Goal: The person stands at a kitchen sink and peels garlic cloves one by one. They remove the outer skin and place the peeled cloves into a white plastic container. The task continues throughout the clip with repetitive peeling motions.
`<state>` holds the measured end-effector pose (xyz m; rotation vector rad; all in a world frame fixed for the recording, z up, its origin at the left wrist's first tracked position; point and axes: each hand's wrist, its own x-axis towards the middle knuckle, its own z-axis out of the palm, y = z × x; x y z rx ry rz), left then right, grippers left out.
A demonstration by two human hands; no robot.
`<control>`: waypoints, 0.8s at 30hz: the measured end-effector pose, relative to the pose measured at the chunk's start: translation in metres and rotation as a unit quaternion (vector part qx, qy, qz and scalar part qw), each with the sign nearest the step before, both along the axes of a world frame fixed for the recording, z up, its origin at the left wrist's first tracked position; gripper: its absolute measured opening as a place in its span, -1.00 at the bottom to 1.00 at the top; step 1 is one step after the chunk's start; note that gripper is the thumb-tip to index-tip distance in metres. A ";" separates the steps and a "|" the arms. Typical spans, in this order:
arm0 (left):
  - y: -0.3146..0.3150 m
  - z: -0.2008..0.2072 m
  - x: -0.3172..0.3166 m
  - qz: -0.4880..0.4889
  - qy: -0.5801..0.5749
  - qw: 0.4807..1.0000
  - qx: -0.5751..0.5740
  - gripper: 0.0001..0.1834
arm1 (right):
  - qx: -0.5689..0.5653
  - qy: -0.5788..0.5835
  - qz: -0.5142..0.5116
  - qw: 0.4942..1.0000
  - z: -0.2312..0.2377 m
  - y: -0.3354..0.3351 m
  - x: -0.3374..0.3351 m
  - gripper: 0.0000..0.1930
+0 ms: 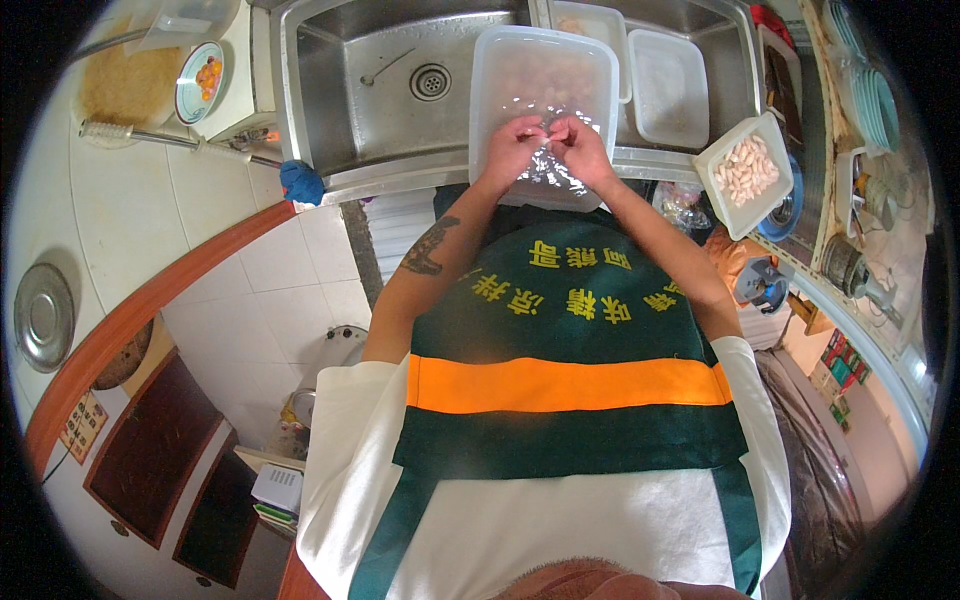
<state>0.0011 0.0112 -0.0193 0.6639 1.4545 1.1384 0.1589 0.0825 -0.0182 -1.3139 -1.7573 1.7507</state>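
Observation:
A translucent white plastic tub [545,33] full of water rests over the front of the sink, straight ahead of me. Pinkish pieces [545,80], blurred by the water, lie toward its far end. My left hand [514,150] and my right hand [583,153] meet above the near half of the tub. Both have their fingers closed in a pinch, tips almost touching. What they pinch is too small to make out. To the right, a white square container [712,178] holds many pale pink, finger-like pieces [747,170].
The steel sink [380,110] has a drain in its left basin. In the right basin sits another translucent tub [668,90]. On the left counter are a bowl [182,98] with orange bits, a round board [130,85] and a metal lid [45,317]. Stacked plates [873,110] stand far right.

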 end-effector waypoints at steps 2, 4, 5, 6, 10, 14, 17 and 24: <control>0.000 0.001 0.002 -0.022 0.032 0.999 0.000 -0.67 | -0.008 0.011 0.001 1.000 0.001 0.000 0.000 -0.80; 0.001 0.002 0.002 -0.020 0.053 0.998 0.005 -0.68 | -0.049 0.037 -0.018 0.998 0.004 -0.001 -0.001 -0.81; 0.002 0.002 0.001 -0.021 0.061 0.998 0.002 -0.69 | -0.086 0.060 -0.037 0.994 0.006 -0.001 -0.002 -0.82; 0.002 0.001 0.002 -0.020 0.070 0.997 0.015 -0.69 | -0.123 0.083 -0.057 0.987 0.009 -0.001 -0.002 -0.83; 0.001 0.000 0.002 -0.019 0.100 0.995 0.013 -0.68 | -0.135 0.049 -0.018 0.990 0.015 0.000 -0.005 -0.92; -0.002 0.002 0.003 -0.013 0.140 0.990 0.028 -0.68 | -0.162 0.032 -0.055 0.985 0.016 0.001 -0.006 -0.92; -0.004 0.003 0.002 -0.010 0.090 0.996 0.006 -0.68 | -0.186 0.071 -0.079 0.977 0.016 0.000 -0.004 -0.89; -0.011 0.001 0.005 0.021 0.040 0.999 -0.005 -0.66 | -0.124 0.034 -0.063 0.990 0.010 0.000 -0.001 -0.83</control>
